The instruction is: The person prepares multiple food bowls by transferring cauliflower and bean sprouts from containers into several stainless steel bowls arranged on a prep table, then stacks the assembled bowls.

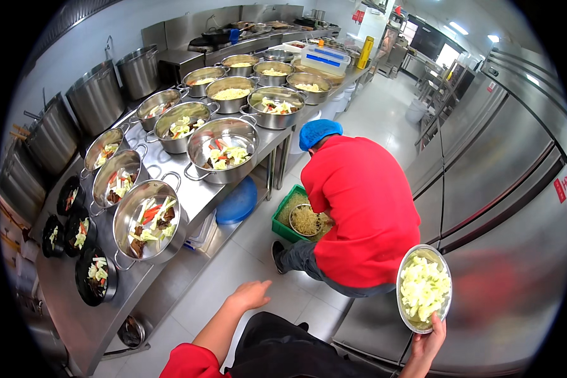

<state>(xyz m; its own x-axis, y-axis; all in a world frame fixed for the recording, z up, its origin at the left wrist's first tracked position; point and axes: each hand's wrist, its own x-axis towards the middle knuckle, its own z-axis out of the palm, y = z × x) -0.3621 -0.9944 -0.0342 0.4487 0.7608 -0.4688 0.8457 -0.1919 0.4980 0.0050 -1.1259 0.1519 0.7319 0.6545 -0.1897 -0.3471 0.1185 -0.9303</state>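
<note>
My right hand grips the lower rim of a round metal bowl, tilted toward me. Pale green chopped vegetable pieces, cabbage-like, fill much of the bowl. Over the floor, between the steel counter and the crouching person, my left hand is held out with nothing in it, its fingers stretched. Nearest to it on the counter stands a two-handled steel pot holding cut cabbage, red strips and dark brown pieces. Another steel pot behind it holds a similar mix.
In front of me a person in red with a blue cap bends over a green crate and a basin of yellowish food. Several pots and black bowls line the steel counter. Steel refrigerator doors stand at right.
</note>
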